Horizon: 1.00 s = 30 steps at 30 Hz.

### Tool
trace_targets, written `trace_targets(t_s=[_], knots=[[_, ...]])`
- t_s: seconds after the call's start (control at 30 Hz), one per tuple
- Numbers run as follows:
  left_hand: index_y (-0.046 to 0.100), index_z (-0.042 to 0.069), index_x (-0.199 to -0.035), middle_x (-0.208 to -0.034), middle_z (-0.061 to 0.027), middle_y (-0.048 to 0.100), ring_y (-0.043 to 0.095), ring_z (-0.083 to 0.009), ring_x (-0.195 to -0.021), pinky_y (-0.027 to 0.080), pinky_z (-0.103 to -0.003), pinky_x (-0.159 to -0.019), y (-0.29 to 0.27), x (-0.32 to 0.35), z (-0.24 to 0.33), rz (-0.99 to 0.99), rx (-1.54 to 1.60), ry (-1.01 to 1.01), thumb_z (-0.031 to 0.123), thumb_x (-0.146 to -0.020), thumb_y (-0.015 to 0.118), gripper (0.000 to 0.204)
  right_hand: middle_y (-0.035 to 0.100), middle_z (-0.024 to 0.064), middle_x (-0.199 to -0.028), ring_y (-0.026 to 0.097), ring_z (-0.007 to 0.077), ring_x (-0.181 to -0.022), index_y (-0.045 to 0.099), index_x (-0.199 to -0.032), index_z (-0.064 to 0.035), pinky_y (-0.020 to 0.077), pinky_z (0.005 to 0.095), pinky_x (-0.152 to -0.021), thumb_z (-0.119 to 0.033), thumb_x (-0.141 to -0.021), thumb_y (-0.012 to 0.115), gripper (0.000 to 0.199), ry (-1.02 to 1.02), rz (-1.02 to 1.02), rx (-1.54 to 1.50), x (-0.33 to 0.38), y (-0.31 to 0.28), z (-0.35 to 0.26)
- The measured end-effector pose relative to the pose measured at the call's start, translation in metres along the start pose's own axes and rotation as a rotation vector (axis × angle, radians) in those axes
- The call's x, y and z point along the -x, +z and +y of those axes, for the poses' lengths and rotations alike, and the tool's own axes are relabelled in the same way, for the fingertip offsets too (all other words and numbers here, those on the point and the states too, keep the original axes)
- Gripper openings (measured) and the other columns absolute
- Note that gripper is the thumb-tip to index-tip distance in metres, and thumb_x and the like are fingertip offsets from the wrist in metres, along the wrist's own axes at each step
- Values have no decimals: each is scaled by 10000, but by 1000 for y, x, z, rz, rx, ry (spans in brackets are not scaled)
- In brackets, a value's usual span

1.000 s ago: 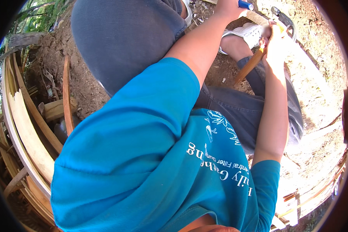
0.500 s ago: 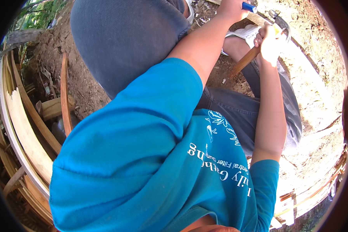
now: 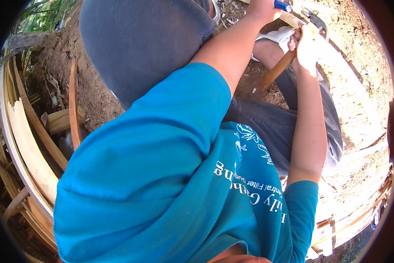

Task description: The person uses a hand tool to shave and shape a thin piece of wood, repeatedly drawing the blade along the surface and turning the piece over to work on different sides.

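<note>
My left hand (image 3: pixel 263 10), at the top edge of the view, is closed around a tool with a blue handle (image 3: pixel 282 6). The handle's end sticks out to the right of the fist, and its working end is out of sight. My right hand (image 3: pixel 306 43) grips a claw hammer (image 3: pixel 277 70) by its wooden shaft, close to the metal head. The hammer head is just right of the blue handle, apart from it. A pale strip of wood (image 3: pixel 290 18) lies under the two tools, partly covered by my left hand.
My bent legs in dark trousers (image 3: pixel 144 39) and a foot in a white sandal (image 3: pixel 280 36) surround the work spot. Long boards (image 3: pixel 28 140) and an upright wooden slat (image 3: pixel 74 105) stand at the left. Bare dirt with wood chips lies around; sunlight glares at right.
My right hand and the hammer have shifted slightly upward in the view, with the head a little nearer the blue handle. My left hand stays almost in place.
</note>
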<state>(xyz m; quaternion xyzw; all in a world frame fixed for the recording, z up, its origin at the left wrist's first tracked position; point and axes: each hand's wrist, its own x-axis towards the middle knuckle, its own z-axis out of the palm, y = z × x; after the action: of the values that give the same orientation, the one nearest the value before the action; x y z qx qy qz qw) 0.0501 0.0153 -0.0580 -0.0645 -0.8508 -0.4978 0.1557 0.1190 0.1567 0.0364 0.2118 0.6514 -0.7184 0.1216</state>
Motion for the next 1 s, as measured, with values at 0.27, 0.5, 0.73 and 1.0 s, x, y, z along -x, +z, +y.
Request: trace_targets(t_s=[0.27,0.5,0.73,1.0], knots=[[700,95,-865,-909,-167,677,640,-409,-924,512,-488,-845,5,1,-6,49,12,-5,71,-732,754,145,496,-1,-705,415,82,-501,596,-982,-71,369,245,-440,-205,-1017,602,139,-7,-24,23,1,-3,5],[689,87,-850,-879,-181,664,636,-423,-898,509,-496,-795,5,-2,-11,29,38,0,63,-758,713,98,500,1,-686,422,77,-490,605,-997,-56,369,244,-436,-197,-1003,625,143,-50,-49,36,-1,2,6],[667,83,-846,-849,-184,651,635,-433,-861,501,-505,-758,-3,1,-5,30,107,-2,63,-782,691,71,491,1,-663,416,73,-481,602,-940,-47,360,243,-431,-209,-990,639,173,40,-99,107,4,3,2],[681,87,-863,-863,-178,660,636,-428,-896,509,-502,-812,0,0,-13,85,13,69,88,-792,710,76,489,-11,-665,419,74,-479,610,-953,-54,349,239,-430,-199,-991,641,153,-94,-29,-84,-6,0,16]])
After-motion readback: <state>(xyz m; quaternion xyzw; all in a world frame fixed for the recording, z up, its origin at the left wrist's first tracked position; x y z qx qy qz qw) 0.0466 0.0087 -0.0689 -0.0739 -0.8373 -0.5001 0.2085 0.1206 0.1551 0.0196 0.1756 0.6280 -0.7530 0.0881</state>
